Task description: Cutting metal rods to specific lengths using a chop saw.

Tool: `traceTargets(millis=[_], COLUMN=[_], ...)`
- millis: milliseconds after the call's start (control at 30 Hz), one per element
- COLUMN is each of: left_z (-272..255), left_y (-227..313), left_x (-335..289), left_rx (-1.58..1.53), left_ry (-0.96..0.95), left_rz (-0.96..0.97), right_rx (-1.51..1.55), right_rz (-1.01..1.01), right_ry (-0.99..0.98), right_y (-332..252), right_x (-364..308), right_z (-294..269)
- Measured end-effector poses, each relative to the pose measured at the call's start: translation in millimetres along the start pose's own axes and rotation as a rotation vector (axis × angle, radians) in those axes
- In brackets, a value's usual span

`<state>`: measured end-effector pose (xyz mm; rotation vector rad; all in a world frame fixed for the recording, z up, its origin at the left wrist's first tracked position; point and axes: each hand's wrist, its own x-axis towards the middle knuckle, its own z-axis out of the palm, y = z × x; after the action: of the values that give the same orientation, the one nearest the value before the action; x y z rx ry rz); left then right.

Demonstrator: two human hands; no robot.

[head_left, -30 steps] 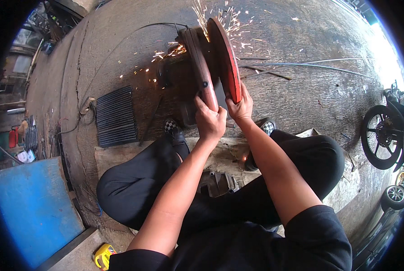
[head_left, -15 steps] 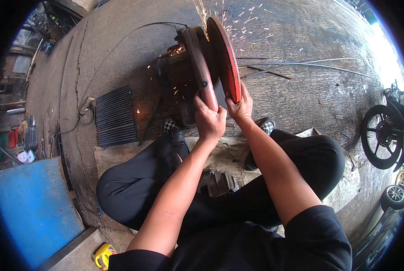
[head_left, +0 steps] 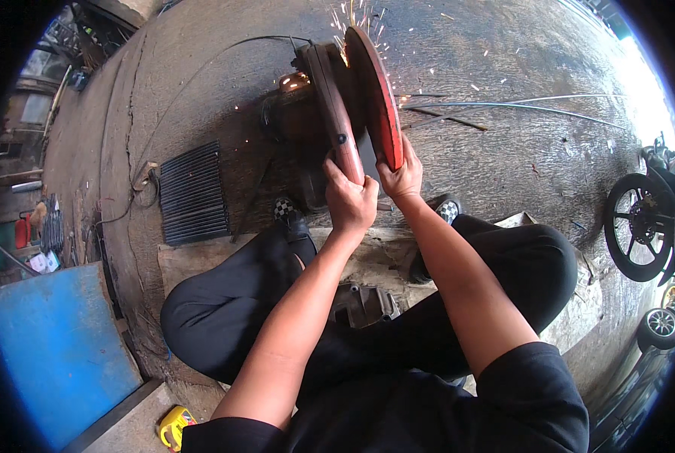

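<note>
Between my shoes stands a dark, dirty motor-driven grinding machine [head_left: 296, 124]. A reddish-brown curved piece with a round bolt [head_left: 330, 98] rises along its right side. My left hand [head_left: 352, 202] is closed around the lower end of that curved piece. Close beside it, my right hand [head_left: 402, 177] grips the lower edge of a large red-rimmed disc [head_left: 386, 113], seen nearly edge-on and leaning left at the top. Sparks [head_left: 356, 30] spray from the gap between curved piece and disc near the top. The exact contact point is hidden.
A ribbed dark grille [head_left: 194, 192] lies left of the machine. Thin rods [head_left: 533, 106] stretch rightward. A metal part [head_left: 364, 306] sits between my legs. Blue board [head_left: 58, 340] and yellow container [head_left: 175, 424] are at lower left; a motorcycle wheel [head_left: 639, 226] is at right.
My hands hold almost the same place, and the disc has barely shifted. The spray of sparks has narrowed, with fewer to the right and below the machine.
</note>
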<state>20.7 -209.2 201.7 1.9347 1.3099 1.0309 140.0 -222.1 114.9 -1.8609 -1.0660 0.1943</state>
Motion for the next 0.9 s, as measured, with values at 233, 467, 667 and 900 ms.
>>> traceTargets(millis=[233,467,667,900], left_z=[0.9,0.4,0.9,4.5], left_y=[-4.4,-1.7,-6.9,-9.0], left_x=[-0.4,-0.9,-0.5,-1.0], left_rx=[-0.039,0.009,-0.035,0.001], left_ry=[-0.044,-0.015,-0.041,0.007], left_rz=[-0.057,-0.044,-0.044,-0.005], right_rx=[-0.005,0.005,0.008,0.002], right_rz=[0.001,0.001,-0.008,0.016], right_ry=[-0.01,-0.012,-0.001,0.0], right_y=[3.5,4.8,7.1,11.3], right_x=[-1.1,-1.1,-1.6,-2.0], right_z=[2.4,2.9,5.0,6.2])
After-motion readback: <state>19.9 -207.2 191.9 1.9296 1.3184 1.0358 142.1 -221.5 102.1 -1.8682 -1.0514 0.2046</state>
